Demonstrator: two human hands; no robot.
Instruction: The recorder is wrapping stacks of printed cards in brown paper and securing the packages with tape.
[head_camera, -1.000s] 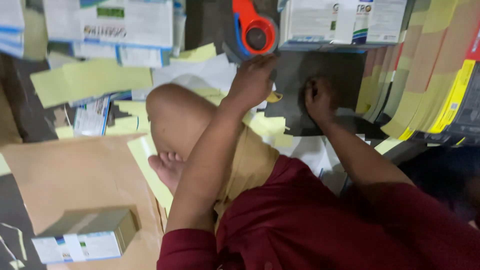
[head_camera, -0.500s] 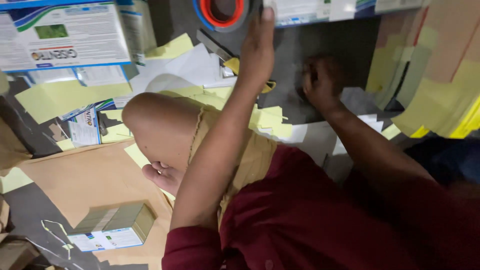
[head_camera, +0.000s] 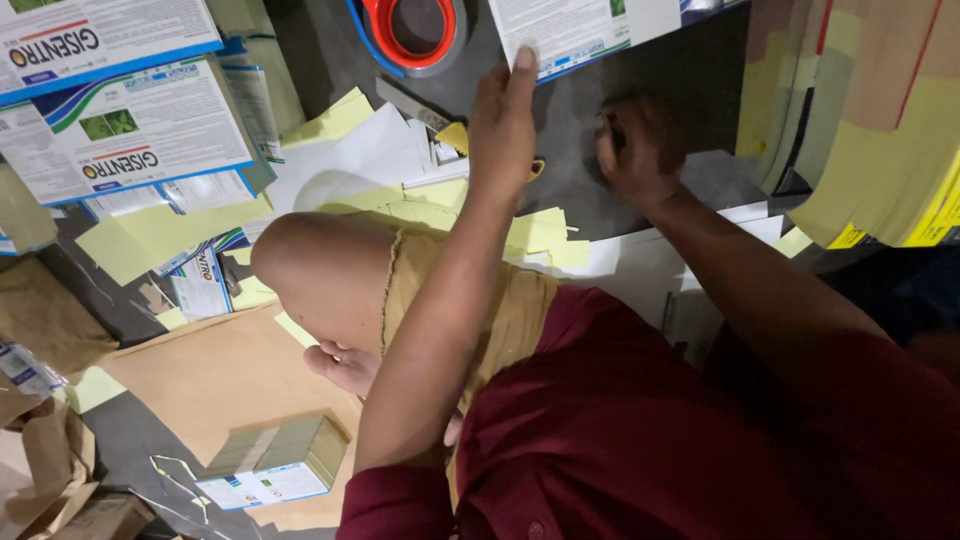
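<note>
The left hand (head_camera: 505, 130) lies flat and unclenched, fingertips on the lower edge of a white printed sheet (head_camera: 580, 28) at the top; the right hand (head_camera: 635, 145) is curled tight against the dark floor (head_camera: 700, 90), whether around something cannot be told. The sheet is touched, not yet lifted. Since half a second ago the left hand has stretched further up, beside the orange tape roll (head_camera: 410, 30)

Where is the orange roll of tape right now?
In the head view, the orange tape roll lies on the dark floor at the top edge, just left of the left hand.
</note>
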